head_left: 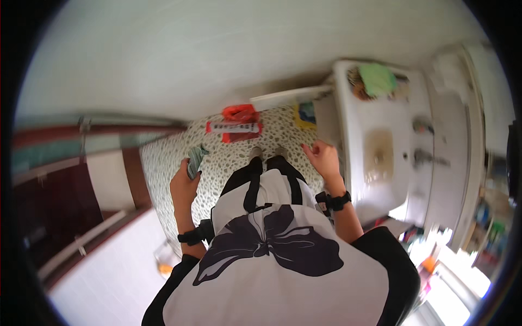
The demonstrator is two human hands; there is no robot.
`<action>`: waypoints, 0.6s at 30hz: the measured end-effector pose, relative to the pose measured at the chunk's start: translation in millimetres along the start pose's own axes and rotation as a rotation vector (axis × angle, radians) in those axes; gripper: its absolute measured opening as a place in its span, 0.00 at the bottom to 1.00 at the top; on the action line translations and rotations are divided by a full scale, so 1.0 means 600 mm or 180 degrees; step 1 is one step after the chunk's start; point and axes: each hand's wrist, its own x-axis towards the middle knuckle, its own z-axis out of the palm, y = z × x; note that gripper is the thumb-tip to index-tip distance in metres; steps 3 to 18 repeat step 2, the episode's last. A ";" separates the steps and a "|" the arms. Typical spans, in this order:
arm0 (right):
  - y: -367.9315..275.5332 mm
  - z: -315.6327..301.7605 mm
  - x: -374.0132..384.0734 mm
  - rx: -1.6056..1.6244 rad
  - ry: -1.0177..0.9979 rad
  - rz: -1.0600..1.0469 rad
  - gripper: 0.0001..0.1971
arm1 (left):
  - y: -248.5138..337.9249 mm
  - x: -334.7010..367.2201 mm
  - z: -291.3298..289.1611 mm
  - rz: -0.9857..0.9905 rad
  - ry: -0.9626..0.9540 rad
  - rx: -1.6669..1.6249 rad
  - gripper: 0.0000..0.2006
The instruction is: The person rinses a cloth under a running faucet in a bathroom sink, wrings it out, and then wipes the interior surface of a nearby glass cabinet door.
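Note:
My left hand [184, 183] is closed round a folded grey-green cloth [196, 161], whose upper end sticks out past the fingers. It hangs over the pebble-patterned floor, left of my legs. My right hand [324, 158] is in the air beside the white sink, touching nothing. Its fingers are loosely bent, one digit with a red nail stands apart, and nothing shows in it. A black strap with a small device is on each wrist.
At right stands the white sink [348, 163] with taps [429, 157]; a green cloth [377, 80] lies at its far end. On the floor ahead are a red bag [240, 113], a red and white package [234, 127] and a yellow-blue packet [305, 116]. A doorway opens at left.

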 end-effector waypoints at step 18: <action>-0.013 0.010 0.037 0.0016 -0.0168 -0.0260 0.18 | -0.020 -0.050 -0.012 -0.0522 0.0173 -0.0021 0.22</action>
